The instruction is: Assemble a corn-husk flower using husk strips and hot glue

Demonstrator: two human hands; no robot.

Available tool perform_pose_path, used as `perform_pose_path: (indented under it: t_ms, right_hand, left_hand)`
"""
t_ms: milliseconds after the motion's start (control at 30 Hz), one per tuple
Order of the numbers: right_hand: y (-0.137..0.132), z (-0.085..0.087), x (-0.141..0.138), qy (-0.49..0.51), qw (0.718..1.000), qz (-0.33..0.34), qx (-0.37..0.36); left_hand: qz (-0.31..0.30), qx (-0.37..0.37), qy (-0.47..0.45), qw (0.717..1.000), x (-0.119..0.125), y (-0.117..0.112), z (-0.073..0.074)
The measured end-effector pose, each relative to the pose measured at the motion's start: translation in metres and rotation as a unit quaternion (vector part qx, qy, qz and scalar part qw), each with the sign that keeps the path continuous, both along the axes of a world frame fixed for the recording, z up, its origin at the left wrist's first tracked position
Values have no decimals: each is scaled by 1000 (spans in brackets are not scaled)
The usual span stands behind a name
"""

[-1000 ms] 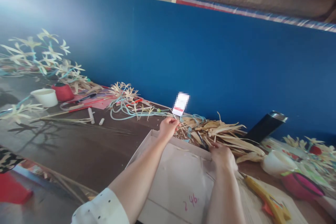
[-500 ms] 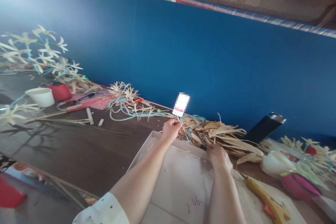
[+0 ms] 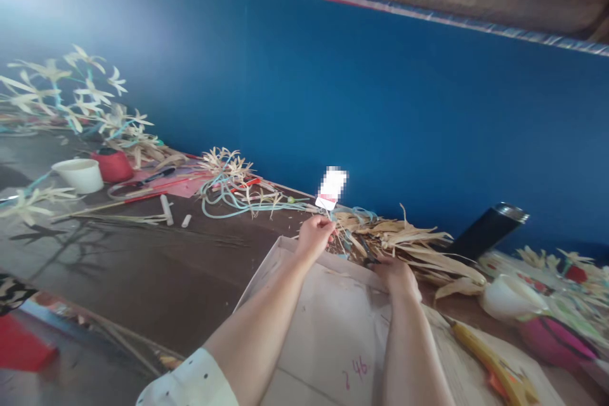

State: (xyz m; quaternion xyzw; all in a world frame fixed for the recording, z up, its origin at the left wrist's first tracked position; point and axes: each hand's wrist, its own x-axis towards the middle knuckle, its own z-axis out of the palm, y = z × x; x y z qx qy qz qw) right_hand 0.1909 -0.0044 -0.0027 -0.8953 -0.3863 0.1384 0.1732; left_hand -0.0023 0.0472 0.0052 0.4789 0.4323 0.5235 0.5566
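My left hand is closed in a pinch at the far edge of a shallow pale box. What its fingertips hold is too small to make out. Just beyond them stands a phone with a bright, blurred screen. My right hand is closed at the box's far rim, with a dark, slim tool at its fingers; its kind is unclear. Dry husk strips lie behind that hand. Thin light-blue stems run along the table to the left of the phone.
A yellow glue gun, a pink pouch and a white cup are at right, near a dark flask. Pale husk flowers, another white cup and a red object stand left. A blue partition rises behind.
The view has shifted a little, so most things appear slightly farther right. Both hands keep nearly the same places and closed poses.
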Motion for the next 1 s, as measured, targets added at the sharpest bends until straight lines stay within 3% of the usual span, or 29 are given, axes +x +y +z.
perform_pose_path:
  t_ms: [300, 400, 500, 567, 633, 700, 767, 867, 1000]
  right_hand:
    - [-1, 4, -2, -42, 999, 16, 3]
    - [-8, 12, -4, -42, 996, 41, 69]
    - [-15, 16, -9, 53, 977, 73, 195]
    - [-18, 16, -16, 190, 936, 93, 281]
    - [-21, 16, -25, 346, 867, 128, 336]
    - [-24, 17, -35, 465, 793, 168, 356]
    - [-26, 18, -43, 535, 744, 195, 349]
    - [-29, 21, -52, 585, 709, 223, 325]
    - [-31, 19, -57, 613, 692, 250, 287]
  left_hand:
    - [18, -12, -13, 1000, 0, 0, 3]
    - [44, -24, -52, 997, -2, 3, 2]
    - [72, -48, -131, 988, -4, 7, 1]
    - [88, -53, -190, 976, -6, 9, -1]
    - [99, -56, -237, 965, -8, 10, -1]
    - [104, -62, -266, 956, -9, 11, 0]
    - [110, -67, -285, 950, -11, 12, 2]
    - [114, -53, -306, 944, -13, 12, 3]
    - [117, -38, -333, 935, -15, 12, 5]
